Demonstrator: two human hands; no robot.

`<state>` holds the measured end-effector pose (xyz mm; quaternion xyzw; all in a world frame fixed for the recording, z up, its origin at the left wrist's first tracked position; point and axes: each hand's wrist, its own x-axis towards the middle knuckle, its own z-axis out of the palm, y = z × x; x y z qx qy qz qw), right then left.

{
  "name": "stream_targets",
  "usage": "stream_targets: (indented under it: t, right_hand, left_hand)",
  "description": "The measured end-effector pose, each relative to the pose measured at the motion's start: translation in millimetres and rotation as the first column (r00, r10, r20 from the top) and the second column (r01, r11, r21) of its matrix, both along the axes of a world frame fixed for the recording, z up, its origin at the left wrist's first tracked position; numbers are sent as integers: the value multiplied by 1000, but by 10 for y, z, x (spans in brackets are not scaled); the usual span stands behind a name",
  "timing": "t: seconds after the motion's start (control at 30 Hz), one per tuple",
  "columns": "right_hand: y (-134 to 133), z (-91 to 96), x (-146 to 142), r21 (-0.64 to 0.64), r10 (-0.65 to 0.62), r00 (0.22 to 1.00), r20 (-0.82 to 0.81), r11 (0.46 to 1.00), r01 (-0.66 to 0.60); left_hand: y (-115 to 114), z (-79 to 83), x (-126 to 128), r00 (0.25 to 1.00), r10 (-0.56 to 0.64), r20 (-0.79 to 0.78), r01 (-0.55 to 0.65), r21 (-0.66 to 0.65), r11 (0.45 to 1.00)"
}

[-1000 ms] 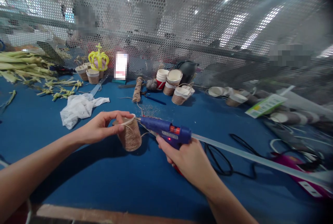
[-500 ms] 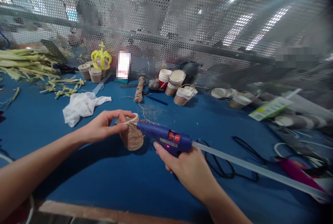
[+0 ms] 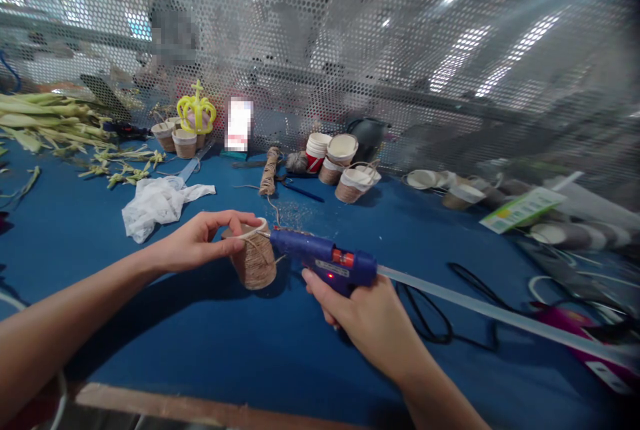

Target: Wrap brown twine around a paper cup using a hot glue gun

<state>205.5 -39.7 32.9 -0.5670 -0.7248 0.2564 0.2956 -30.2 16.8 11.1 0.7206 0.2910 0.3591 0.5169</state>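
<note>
A paper cup wrapped in brown twine [image 3: 256, 263] stands tilted on the blue table, its rim pinched between the thumb and fingers of my left hand [image 3: 207, 240]. My right hand [image 3: 373, 320] is wrapped round the handle of a blue glue gun [image 3: 325, 258] with a lit red light. The gun's nozzle points left at the cup's rim; whether it touches the twine I cannot tell. A long clear glue stick [image 3: 475, 307] sticks out of the gun's back. Behind the cup, a strand of twine runs to a twine bundle [image 3: 269, 171].
Several cups [image 3: 353, 183] stand along the perforated metal screen [image 3: 300, 30]. A crumpled white cloth [image 3: 157, 207] lies at left, with dried husks [image 3: 55, 117] beyond. A yellow crown-shaped piece [image 3: 197, 110] tops some cups. A black cord [image 3: 435, 330] loops at right.
My right hand has drawn the glue gun slightly to the right, so its nozzle sits a little farther along the cup's rim. My left hand stays on the cup.
</note>
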Motion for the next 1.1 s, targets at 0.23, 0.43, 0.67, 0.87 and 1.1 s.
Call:
stream_targets:
  t: [0.23, 0.43, 0.67, 0.87, 1.1]
  right_hand:
    - [43, 41, 1, -44, -42, 999, -5, 998, 42]
    - [68, 43, 9, -85, -82, 996, -41, 993, 79]
    - [109, 44, 8, -98, -74, 992, -106, 993, 64]
    - [138, 19, 4, -120, -84, 990, -111, 990, 70]
    - [147, 38, -4, -165, -103, 991, -83, 982, 89]
  left_hand:
    - [10, 13, -15, 1000, -12, -14, 12, -11, 1000]
    - [15, -1, -28, 1000, -28, -11, 28, -28, 999]
    - [21, -12, -38, 999, -37, -3, 37, -28, 999]
    - [19, 3, -37, 999, -44, -27, 44, 7, 999]
    - [21, -8, -39, 998, -55, -6, 55, -11, 998]
